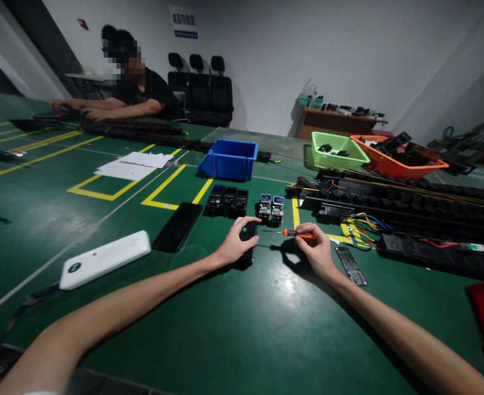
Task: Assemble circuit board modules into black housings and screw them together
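Note:
My left hand (234,244) rests on a small black module (248,237) with a green dot, holding it down on the green table (242,329). My right hand (316,248) grips an orange-handled screwdriver (297,233) whose thin shaft points left toward the module. Just beyond lie two small modules with exposed circuit boards (271,207) and a row of three black modules (228,201).
A black phone (178,225) and a white power bank (104,259) lie at left. A blue bin (229,159), green basket (337,150) and orange basket (398,158) stand farther back. Black power strips with coloured wires (390,211) fill the right. A seated person (133,90) works at far left.

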### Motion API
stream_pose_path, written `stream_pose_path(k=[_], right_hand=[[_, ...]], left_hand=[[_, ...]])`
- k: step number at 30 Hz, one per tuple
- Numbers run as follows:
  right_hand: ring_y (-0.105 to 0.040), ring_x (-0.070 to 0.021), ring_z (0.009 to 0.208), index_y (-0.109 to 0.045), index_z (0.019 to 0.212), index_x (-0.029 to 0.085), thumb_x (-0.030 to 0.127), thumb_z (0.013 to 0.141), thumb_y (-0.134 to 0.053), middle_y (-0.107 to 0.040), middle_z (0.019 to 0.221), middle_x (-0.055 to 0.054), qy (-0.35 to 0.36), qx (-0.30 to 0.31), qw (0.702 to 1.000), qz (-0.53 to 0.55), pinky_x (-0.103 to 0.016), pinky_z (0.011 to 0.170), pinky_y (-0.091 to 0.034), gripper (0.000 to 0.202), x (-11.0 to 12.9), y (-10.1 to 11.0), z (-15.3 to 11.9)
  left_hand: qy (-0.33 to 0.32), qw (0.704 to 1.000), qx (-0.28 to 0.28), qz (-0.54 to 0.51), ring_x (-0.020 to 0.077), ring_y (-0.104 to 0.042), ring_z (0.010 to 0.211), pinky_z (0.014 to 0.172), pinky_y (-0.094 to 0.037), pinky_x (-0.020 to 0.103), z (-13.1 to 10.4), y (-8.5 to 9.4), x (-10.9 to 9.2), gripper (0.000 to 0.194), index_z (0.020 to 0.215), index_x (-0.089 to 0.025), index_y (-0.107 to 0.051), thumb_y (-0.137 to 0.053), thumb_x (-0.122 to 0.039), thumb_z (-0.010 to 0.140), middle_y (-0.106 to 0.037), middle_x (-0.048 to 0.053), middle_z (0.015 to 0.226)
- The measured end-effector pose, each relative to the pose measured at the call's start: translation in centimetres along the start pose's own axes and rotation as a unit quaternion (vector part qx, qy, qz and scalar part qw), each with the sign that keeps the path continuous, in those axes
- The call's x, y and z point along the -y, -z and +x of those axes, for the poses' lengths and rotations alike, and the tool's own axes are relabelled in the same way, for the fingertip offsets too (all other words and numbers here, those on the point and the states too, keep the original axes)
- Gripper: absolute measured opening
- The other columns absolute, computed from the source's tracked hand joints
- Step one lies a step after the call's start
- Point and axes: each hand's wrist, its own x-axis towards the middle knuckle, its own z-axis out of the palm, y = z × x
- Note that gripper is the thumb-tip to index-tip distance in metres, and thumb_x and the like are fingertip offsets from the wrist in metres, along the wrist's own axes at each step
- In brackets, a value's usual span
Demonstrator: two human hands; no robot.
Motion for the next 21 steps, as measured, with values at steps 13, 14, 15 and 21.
stream_pose_path(k=[13,14,15,21], right_hand=[[-0.051,-0.0105,0.052,-0.053,0.104,0.026,0.037,0.084,-0.063,-0.055,0.072,0.005,-0.103,-0.009,0.994,0.045,-0.023,0.050,-0.043,0.025,0.40,-0.51,-0.11],[-0.053,-0.0112,0.055,-0.053,0.101,0.026,0.037,0.083,-0.065,-0.056,0.074,0.004,-0.100,-0.013,0.994,0.047,-0.024,0.051,-0.044,0.025,0.35,-0.51,-0.15],[-0.055,-0.0120,0.058,-0.054,0.098,0.025,0.036,0.082,-0.066,-0.056,0.076,0.003,-0.096,-0.015,0.994,0.048,-0.024,0.053,-0.046,0.024,0.29,-0.48,-0.20],[-0.060,-0.0160,0.079,-0.058,0.082,0.022,0.027,0.078,-0.071,-0.058,0.090,-0.002,-0.032,-0.013,0.999,0.029,-0.029,0.068,-0.051,0.014,0.00,-0.17,-0.37]], left_hand=[[0.008,0.999,0.038,0.016,0.0183,-0.054,0.096,0.091,-0.042,0.033,0.23,0.31,0.24,0.038,0.116,-0.023,-0.056,-0.059,-0.020,0.079,-0.053,0.003,0.105],[0.004,0.999,0.037,0.016,0.0183,-0.054,0.096,0.091,-0.042,0.032,0.23,0.31,0.29,0.038,0.116,-0.023,-0.056,-0.059,-0.020,0.079,-0.053,0.003,0.105],[0.002,0.999,0.036,0.016,0.0183,-0.054,0.096,0.091,-0.042,0.032,0.23,0.32,0.33,0.038,0.116,-0.023,-0.056,-0.059,-0.020,0.079,-0.053,0.003,0.105],[0.003,0.999,0.036,0.014,0.0186,-0.054,0.098,0.091,-0.042,0.032,0.18,0.38,0.33,0.038,0.116,-0.023,-0.056,-0.059,-0.021,0.079,-0.053,0.003,0.106]])
